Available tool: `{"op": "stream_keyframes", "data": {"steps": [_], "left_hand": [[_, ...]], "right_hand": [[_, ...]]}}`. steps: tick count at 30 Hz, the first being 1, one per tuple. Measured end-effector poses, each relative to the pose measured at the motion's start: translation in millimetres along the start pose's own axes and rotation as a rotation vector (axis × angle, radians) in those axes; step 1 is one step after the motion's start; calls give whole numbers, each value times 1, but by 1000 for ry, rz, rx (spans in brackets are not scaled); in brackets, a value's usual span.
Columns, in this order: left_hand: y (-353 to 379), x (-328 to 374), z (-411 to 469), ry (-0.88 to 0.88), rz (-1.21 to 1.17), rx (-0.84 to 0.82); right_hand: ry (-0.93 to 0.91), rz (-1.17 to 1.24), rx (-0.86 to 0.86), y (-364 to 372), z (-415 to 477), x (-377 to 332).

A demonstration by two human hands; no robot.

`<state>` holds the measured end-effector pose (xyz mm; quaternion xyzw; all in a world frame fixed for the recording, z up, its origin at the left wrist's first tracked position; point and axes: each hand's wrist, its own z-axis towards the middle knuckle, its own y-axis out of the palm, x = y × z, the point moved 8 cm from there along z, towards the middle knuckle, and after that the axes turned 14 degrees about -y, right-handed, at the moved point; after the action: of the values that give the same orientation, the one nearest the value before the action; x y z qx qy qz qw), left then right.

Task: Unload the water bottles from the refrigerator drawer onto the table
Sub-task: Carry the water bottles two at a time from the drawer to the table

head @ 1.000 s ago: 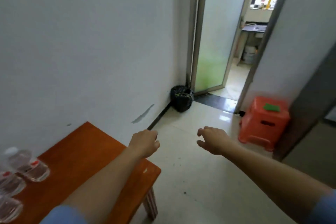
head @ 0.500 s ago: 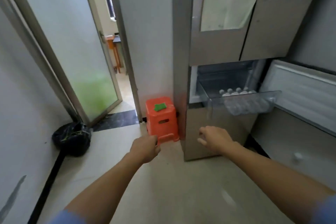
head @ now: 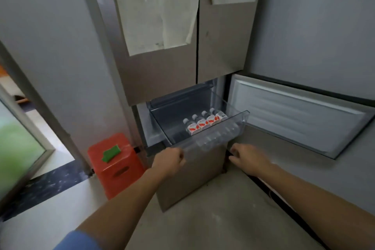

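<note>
Hands (head: 169, 160) (head: 250, 160) nearer drawer (head: 221, 135); bottles (head: 205, 123) upright

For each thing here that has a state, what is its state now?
refrigerator drawer: pulled out, open.
water bottles: four in a row inside the drawer, capped, untouched.
lower door: swung open at the right.
upper doors: closed, papers on them.
left hand: fingers curled, holds nothing, below the drawer front.
right hand: relaxed, holds nothing.
orange stool: upright, green item on top.
</note>
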<state>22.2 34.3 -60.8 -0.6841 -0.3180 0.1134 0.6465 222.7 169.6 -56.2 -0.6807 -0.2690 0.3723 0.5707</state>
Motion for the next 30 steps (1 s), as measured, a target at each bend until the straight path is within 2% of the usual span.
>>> {"op": "stream_keyframes", "data": {"steps": [4, 9, 15, 20, 30], "left_hand": [[1, 20, 71, -20, -34, 18], [13, 23, 156, -147, -48, -33], [37, 10, 218, -316, -84, -66], [62, -9, 241, -433, -121, -126], [95, -53, 301, -575, -132, -272]], "right_hand": [[-26, 17, 50, -11, 64, 41], [-106, 89, 61, -19, 169, 79], [-236, 72, -64, 0, 283, 90], [-232, 11, -217, 41, 352, 88], [-221, 148, -361, 116, 428, 82]]}}
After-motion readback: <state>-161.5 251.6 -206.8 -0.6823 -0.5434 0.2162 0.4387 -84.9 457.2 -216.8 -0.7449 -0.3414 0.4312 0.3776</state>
